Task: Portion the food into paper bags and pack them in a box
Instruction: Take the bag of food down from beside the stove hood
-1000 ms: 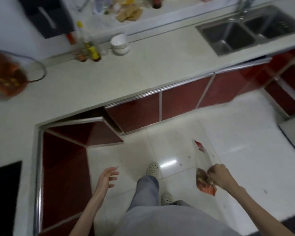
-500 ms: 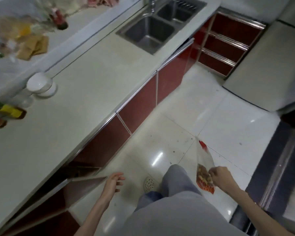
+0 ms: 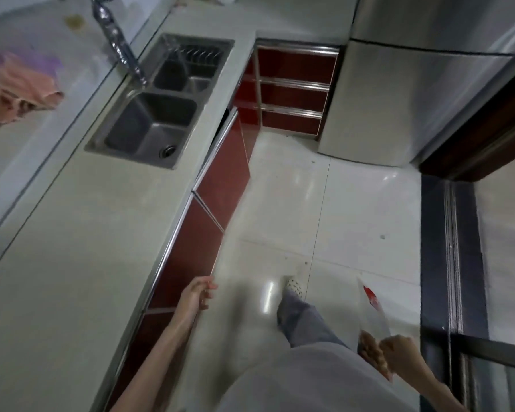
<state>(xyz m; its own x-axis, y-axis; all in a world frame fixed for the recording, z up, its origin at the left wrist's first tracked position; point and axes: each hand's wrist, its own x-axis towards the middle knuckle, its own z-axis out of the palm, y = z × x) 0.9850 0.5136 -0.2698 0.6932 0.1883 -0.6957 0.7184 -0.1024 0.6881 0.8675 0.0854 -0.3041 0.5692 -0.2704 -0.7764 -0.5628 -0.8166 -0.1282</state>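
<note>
My right hand [image 3: 400, 353] is low at the right, shut on a clear plastic food bag [image 3: 373, 319] with a red mark near its top and brownish food at the bottom. The bag hangs beside my right leg over the floor. My left hand [image 3: 197, 295] is out in front of the red cabinet fronts, fingers loosely apart and holding nothing. No paper bags or box are in view.
A pale countertop [image 3: 72, 248] runs along the left with a double steel sink [image 3: 158, 111] and tap [image 3: 116, 40]. Red cabinet doors [image 3: 223, 179] line its edge. A steel fridge [image 3: 414, 93] stands at the far right, beside a dark door threshold [image 3: 452, 248]. Pink cloth [image 3: 21, 84] lies far left.
The view has swung right along the counter; the sink is now near and the fridge and threshold have come into view. My right hand still carries the bag; my left hand stays open.
</note>
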